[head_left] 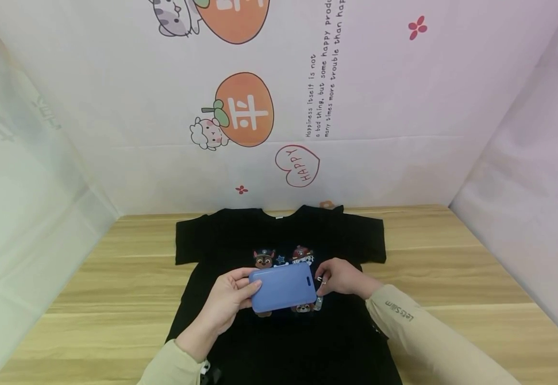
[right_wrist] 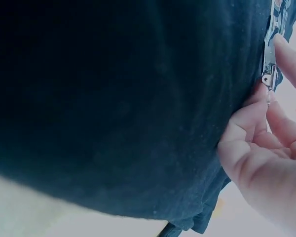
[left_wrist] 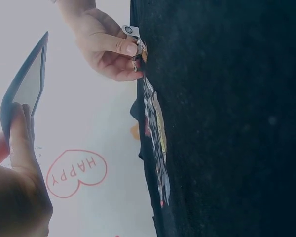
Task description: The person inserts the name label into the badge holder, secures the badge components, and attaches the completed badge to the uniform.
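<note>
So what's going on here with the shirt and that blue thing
A person holds a flat blue rectangular card holder in the left hand, just above a black T-shirt with cartoon dog prints spread on a wooden table. The right hand pinches a small silver metal clip at the card holder's end, right against the shirt's print.

There is one black T-shirt (head_left: 279,251) on one wooden table (head_left: 452,267). One blue card holder (head_left: 284,287) is in view, and one small metal clip (head_left: 322,279). Two hands show: one left hand (head_left: 228,299) and one right hand (head_left: 343,278). The backdrop carries two orange fruit prints (head_left: 245,109), one "HAPPY" heart (head_left: 298,166) and two red flowers (head_left: 417,27).
</note>
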A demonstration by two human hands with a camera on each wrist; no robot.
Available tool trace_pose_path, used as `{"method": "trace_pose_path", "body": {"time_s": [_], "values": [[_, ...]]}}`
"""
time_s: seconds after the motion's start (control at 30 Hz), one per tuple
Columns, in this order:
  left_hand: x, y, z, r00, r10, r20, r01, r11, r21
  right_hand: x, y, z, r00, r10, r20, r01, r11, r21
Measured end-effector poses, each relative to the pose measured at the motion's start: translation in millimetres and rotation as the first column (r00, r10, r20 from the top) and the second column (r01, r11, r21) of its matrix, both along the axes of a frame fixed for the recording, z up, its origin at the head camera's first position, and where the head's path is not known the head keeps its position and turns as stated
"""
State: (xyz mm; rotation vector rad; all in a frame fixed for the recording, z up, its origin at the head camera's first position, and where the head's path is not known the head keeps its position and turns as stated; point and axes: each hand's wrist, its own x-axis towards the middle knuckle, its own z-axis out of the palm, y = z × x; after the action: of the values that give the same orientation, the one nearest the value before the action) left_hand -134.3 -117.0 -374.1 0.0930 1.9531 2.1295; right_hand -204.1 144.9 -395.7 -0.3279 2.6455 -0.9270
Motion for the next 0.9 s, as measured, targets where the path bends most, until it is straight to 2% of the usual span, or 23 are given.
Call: {"method": "trace_pose_path", "body": {"time_s": [0.4, 0.53, 0.7, 0.9], "values": [[1.4, -0.5, 0.6, 1.000, -0.002, 0.005, 0.002, 1.000, 0.014, 2.1, 4.5, 1.4, 0.999, 0.027, -0.030, -0.029, 0.998, -0.057], [1.9, -0.5, 0.5, 1.000, -0.002, 0.002, 0.002, 1.000, 0.013, 2.6, 7.8, 0.2, 0.999, 0.039, -0.009, -0.040, 0.991, -0.126], [2.0, -0.2, 0.2, 1.000, -0.003, 0.003, 0.003, 1.000, 0.025, 3.4, 11.8, -0.5, 0.997, 0.066, 0.043, -0.054, 0.969, -0.239], [0.9, -0.1, -0.1, 1.000, -0.005, -0.003, 0.005, 0.999, 0.048, 3.3, 16.8, 2.2, 0.993, 0.054, 0.110, -0.014, 0.941, -0.338]]}}
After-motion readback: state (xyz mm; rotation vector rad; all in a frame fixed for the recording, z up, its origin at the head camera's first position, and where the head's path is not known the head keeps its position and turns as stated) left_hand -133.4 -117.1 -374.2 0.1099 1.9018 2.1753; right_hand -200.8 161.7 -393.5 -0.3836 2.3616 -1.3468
